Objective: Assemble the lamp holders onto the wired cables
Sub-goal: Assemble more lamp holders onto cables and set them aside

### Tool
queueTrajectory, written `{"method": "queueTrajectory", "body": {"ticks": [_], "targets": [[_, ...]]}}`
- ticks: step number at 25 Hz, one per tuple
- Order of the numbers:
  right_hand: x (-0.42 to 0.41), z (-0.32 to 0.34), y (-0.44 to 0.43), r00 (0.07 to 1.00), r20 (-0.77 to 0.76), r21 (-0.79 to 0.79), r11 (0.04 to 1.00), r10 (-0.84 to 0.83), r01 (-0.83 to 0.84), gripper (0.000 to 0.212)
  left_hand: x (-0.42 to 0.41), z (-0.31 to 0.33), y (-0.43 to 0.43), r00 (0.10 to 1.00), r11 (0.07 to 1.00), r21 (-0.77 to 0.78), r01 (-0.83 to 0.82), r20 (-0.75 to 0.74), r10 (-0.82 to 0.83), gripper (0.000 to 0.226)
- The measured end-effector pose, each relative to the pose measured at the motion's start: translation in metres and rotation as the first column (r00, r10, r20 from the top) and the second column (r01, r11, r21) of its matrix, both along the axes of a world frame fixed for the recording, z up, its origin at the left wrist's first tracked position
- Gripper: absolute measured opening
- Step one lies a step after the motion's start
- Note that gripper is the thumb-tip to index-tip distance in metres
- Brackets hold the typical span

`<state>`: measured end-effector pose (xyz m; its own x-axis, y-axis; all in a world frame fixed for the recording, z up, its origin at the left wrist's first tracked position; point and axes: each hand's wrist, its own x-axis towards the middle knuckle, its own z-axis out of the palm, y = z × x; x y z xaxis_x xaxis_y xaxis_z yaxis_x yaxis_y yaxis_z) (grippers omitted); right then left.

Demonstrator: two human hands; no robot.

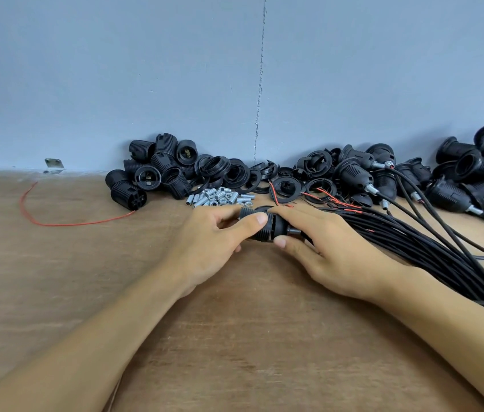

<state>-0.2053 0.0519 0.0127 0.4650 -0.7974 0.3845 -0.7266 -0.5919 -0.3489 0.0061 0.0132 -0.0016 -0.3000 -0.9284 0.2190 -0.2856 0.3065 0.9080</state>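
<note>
Hands, two: left hand (205,248) and right hand (333,257) both curl thumb and fingers round one black lamp holder (276,225); one cable bundle (413,242) beside, one red wire (56,223) apart

Both forearms reach forward, left hand (208,242) and right hand (336,254) gripping one lamp holder (278,226) between them.

Black ribbed lamp holder (276,228) lying horiz.; black cables (413,248) bundled, fanning out to its right.

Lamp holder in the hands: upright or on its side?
On its side. The lamp holder lies horizontal, gripped by the left hand and the right hand, with its metal stem toward the right hand.
</note>
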Motion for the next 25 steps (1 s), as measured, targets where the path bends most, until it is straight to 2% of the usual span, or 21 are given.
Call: {"method": "queueTrajectory", "body": {"ticks": [7,12,14,17,19,22,25], "targets": [[0.002,0.001,0.000,0.998,0.064,-0.072,0.997,-0.018,0.023,0.036,-0.004,-0.001,0.002,0.998,0.998,-0.026,-0.058,0.032,0.059,0.037],[0.007,0.001,-0.001,0.992,0.106,-0.097,0.992,-0.075,0.085,0.043,-0.007,0.006,0.003,0.988,0.991,0.118,-0.059,-0.134,0.075,0.039],[0.007,0.003,-0.001,0.994,0.057,-0.069,0.993,-0.092,0.096,0.048,-0.008,0.009,0.004,0.990,0.990,0.137,-0.043,-0.130,0.061,0.049],[0.007,0.004,-0.001,0.996,-0.001,-0.041,0.995,-0.094,0.093,0.049,-0.010,0.008,0.004,0.996,0.995,0.040,-0.093,-0.001,0.093,0.050],[0.009,0.002,-0.001,0.999,0.028,-0.001,1.000,-0.029,0.029,0.044,-0.014,0.006,0.005,0.993,0.994,-0.001,-0.106,0.047,0.105,0.048],[0.012,0.002,0.001,0.991,0.115,0.049,0.996,0.066,-0.072,0.037,-0.015,0.008,0.005,0.991,0.991,0.017,-0.131,0.031,0.131,0.054],[0.015,-0.001,0.003,0.986,0.161,0.164,0.985,0.032,-0.059,0.040,-0.015,0.013,0.012,0.983,0.983,-0.016,-0.183,0.013,0.183,0.045]]}}
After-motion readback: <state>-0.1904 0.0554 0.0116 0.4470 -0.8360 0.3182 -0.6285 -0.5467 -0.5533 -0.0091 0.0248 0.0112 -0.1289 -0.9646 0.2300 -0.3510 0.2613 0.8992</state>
